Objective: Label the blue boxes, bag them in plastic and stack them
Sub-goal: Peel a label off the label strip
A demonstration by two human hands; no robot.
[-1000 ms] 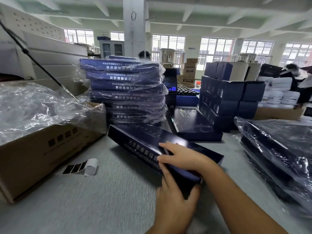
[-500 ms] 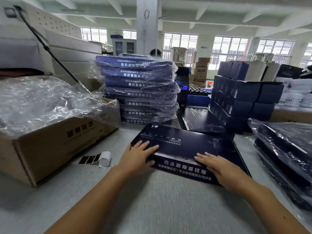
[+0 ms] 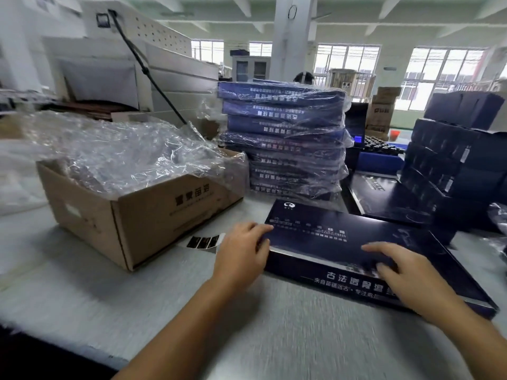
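A flat dark blue box (image 3: pixel 323 237) with white lettering lies on the grey table in front of me. My left hand (image 3: pixel 241 250) rests at its left end, fingers over the top edge and thumb against the side. My right hand (image 3: pixel 397 272) lies flat on the lid near the front edge. A strip of black labels (image 3: pixel 204 241) lies on the table just left of my left hand. Behind the box rises a stack of several blue boxes bagged in plastic (image 3: pixel 285 138).
A cardboard carton (image 3: pixel 142 215) full of clear plastic bags (image 3: pixel 115 152) stands at the left. Unbagged blue boxes (image 3: pixel 450 165) are piled at the right, another flat one (image 3: pixel 384 198) beneath them. More bagged boxes (image 3: pixel 498 215) show at the right edge. A white machine (image 3: pixel 137 67) stands behind.
The box went from tilted on its edge to flat on the table. My left hand slid to its left end, my right hand stayed on the lid. The view turned left.
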